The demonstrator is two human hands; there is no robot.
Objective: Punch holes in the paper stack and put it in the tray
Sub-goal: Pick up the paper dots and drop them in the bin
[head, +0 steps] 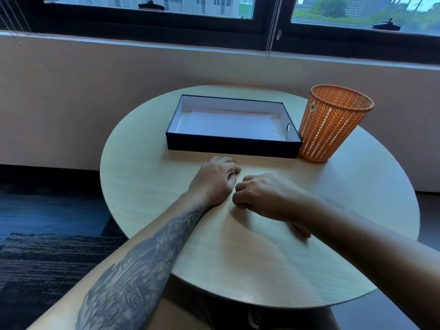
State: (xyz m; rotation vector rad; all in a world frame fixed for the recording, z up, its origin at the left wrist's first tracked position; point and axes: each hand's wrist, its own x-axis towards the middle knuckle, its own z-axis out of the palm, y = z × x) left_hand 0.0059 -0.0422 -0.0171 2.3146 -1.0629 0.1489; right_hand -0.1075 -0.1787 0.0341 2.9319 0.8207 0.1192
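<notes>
Shows the paper stack [228, 125] lying flat on the white floor of the black tray [233, 146], inside its walls and clear of both hands. Reveals two small dark dots [271, 118] near the stack's right edge; probably punched holes, though too small to confirm. Suggests, on that evidence, that both punching and filing are done. Shows no hole punch anywhere.

Sets the tray at the far edge of the round wooden surface [238, 258], long side toward the person. Probably done to leave the near half free for working, with the tray an easy forward reach away. Stands an orange wastebasket [333, 125] upright at the far-right edge, apparently touching the tray's right near corner. Perhaps kept there for paper scraps, though nothing is visible inside it.

Rests the left hand [215, 179] knuckles-up near the middle of the surface, just short of the tray's near wall and not touching it. Tucks its fingers [226, 161] under, with nothing seen in them. Lays the right hand [259, 196] just beside the left, fingers likewise curled in toward the palm and holding nothing visible. Leaves a narrow gap between the two hands. Reads as an idle, settled posture, not a reach, with both forearms angled in from the near edge.
</notes>
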